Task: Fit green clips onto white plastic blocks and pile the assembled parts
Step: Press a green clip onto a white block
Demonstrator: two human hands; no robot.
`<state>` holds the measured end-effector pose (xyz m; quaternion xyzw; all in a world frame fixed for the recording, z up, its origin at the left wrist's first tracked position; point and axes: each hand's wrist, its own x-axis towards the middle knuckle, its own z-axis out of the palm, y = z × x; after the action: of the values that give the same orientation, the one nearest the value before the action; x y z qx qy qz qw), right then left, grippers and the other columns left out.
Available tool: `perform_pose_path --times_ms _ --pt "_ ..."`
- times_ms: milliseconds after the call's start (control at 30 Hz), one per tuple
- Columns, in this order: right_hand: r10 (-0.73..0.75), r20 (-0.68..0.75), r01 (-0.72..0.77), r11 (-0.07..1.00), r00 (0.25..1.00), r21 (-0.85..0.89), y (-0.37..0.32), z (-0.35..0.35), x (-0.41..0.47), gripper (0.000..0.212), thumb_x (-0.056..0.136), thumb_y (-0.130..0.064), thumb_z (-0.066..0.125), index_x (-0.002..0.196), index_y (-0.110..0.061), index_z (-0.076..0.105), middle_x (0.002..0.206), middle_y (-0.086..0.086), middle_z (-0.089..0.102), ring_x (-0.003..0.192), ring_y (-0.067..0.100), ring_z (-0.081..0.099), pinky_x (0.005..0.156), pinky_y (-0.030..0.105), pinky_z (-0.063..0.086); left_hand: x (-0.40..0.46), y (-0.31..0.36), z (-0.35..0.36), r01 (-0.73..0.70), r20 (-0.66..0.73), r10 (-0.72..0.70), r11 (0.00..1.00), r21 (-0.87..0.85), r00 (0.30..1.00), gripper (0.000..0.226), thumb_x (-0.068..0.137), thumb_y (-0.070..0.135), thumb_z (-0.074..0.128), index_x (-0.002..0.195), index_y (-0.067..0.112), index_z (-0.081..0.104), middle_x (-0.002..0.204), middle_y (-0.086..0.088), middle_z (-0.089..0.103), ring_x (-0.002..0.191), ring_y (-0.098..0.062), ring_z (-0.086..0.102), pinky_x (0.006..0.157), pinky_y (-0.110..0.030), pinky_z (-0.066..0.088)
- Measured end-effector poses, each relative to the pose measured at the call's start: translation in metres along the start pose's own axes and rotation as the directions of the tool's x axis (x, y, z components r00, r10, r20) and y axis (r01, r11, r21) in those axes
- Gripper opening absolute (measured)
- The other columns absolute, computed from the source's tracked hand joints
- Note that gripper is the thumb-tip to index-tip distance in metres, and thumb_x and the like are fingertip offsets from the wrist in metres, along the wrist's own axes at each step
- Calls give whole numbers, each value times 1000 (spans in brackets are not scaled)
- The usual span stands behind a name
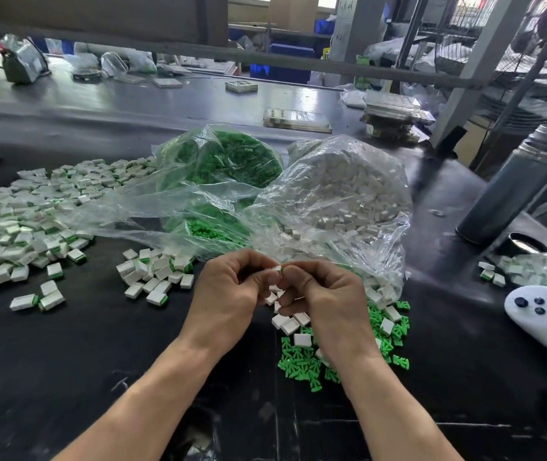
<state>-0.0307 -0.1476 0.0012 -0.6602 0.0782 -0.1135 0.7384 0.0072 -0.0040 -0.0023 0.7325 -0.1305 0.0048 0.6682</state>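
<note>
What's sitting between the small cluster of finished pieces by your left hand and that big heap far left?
Mostly bare black table, head view; one stray assembled part lies there.

No readable text, label, brand or number anywhere I look. Far right, a green-and-white packet (362, 82) carries print, too blurred for me to read.

I see the left hand (228, 289) and right hand (323, 294) meet fingertip to fingertip, pinching one white block (276, 269) just before the bag of white blocks (338, 194); loose green clips (302, 361) lie under the right wrist.
</note>
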Motion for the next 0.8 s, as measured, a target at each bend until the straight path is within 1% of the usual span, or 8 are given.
perform_pose_path --times_ms 67,167,333,400,500,567,700,800 --pt "31 -5 -30 999 1000 32 -1 2 0 18 103 -9 62 92 -3 76 77 13 76 55 19 64 48 30 57 0 0 0 -28 -6 28 1000 11 1000 30 92 6 75 83 35 75 77 7 76 67 -1 67 63 -14 52" --pt "114 45 -118 988 993 104 -3 6 0 38 110 -25 48 97 4 69 75 16 72 49 20 58 39 29 50 -1 0 2 -59 -15 59 998 1 998 31 93 6 74 86 35 74 81 9 76 75 -2 70 70 -12 52" --pt "226 156 -264 918 961 296 -5 12 -3 55 101 -42 49 114 10 61 78 18 67 55 23 56 37 29 46 -2 -2 6 -76 -56 74 996 -37 996 23 90 11 78 87 34 75 92 7 76 82 -8 74 71 -14 54" --pt "243 173 -286 909 954 303 -4 14 -4 58 98 -48 47 106 7 63 77 19 65 55 24 56 38 30 44 -1 -2 7 -89 -76 86 996 -26 993 19 89 12 79 84 31 76 100 8 70 80 -15 73 68 -15 55" --pt "261 201 -308 915 944 260 -3 15 -5 64 108 -53 33 90 0 64 68 16 61 51 24 52 40 31 38 -2 -3 8 -84 -42 82 994 -70 996 17 90 9 78 82 23 77 110 9 64 63 -27 70 55 -22 56" --pt "285 207 -329 916 936 229 -3 16 -5 71 109 -58 27 78 -5 64 62 13 56 47 22 46 40 30 33 -3 -3 9 -86 1 86 992 -93 996 17 90 8 78 82 23 77 113 8 64 53 -25 67 50 -28 56" --pt "326 144 -349 917 934 193 -1 17 -5 71 107 -61 31 63 -15 64 56 7 51 41 19 42 36 23 26 -6 -4 12 -83 59 90 991 -108 994 16 91 8 78 83 22 76 107 4 65 49 -25 66 48 -36 58" --pt "298 72 -305 943 952 135 3 20 -5 69 106 -62 35 66 -15 64 56 7 52 41 19 43 37 24 27 -7 -7 14 -80 63 88 989 -120 994 15 93 8 77 86 21 75 96 -7 66 47 -30 65 48 -43 59"
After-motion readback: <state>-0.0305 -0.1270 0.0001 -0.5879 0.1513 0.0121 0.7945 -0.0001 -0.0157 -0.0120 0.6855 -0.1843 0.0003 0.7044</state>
